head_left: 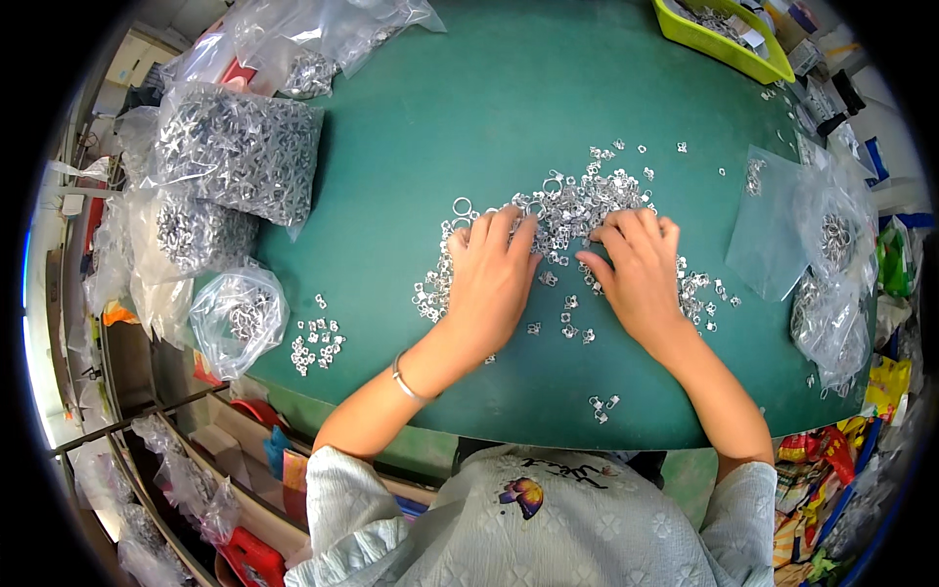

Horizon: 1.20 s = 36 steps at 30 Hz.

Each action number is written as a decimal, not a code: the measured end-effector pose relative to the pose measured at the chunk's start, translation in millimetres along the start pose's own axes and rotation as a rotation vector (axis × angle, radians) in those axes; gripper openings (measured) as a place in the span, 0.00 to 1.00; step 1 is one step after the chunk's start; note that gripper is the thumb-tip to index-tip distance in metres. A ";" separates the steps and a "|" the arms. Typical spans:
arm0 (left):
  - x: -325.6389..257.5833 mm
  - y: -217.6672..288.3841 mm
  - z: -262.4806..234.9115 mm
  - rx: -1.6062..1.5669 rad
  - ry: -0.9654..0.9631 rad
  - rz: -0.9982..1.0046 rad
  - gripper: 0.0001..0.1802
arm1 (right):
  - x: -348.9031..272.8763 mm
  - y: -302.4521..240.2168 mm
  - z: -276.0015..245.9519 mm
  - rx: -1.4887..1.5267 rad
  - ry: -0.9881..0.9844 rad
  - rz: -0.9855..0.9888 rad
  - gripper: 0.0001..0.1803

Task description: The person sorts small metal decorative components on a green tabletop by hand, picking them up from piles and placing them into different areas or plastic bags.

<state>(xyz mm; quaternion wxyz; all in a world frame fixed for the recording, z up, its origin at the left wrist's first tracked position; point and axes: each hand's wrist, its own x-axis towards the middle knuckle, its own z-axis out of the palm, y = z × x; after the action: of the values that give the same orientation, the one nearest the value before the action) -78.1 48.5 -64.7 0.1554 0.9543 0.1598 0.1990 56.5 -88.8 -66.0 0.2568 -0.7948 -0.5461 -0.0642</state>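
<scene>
A heap of small silver metal parts lies on the green tabletop, with a few plain metal rings among them. At the heap's left side, my left hand rests palm down with its fingers apart, the fingertips down among the parts. My right hand lies over the heap's right side, its fingers bent and the thumb held away from them. No part shows in either hand; what lies under the palms is hidden. More of the same parts spread out beside my right wrist.
Clear bags full of metal parts stack at the left, with an open bag of rings nearer me. Loose parts lie beside it. Bags with rings sit at the right edge. A yellow-green basket stands far right.
</scene>
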 end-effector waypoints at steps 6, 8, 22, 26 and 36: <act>-7.5 -14.3 2.4 -0.023 -0.023 0.083 0.16 | -3.1 9.1 2.6 -0.158 0.024 -0.058 0.08; -1.5 -16.4 -1.0 -0.057 0.005 0.042 0.16 | -0.5 7.7 4.0 -0.098 0.014 -0.028 0.08; -23.0 0.3 -12.7 -0.115 -0.078 0.052 0.18 | -43.7 -4.7 -45.2 0.250 -0.243 -0.032 0.05; -37.6 19.8 -18.1 -0.259 -0.129 0.092 0.18 | -50.9 -11.9 -49.4 0.336 -0.354 0.014 0.06; -27.0 16.3 -13.1 -0.203 -0.083 0.083 0.16 | -35.1 -3.0 -30.9 0.218 -0.117 0.023 0.08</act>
<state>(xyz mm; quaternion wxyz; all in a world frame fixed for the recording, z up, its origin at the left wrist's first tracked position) -103.2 26.9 -56.3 0.2492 0.9470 0.0926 0.1806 45.4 -132.1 -51.9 0.3099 -0.7709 -0.5546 0.0450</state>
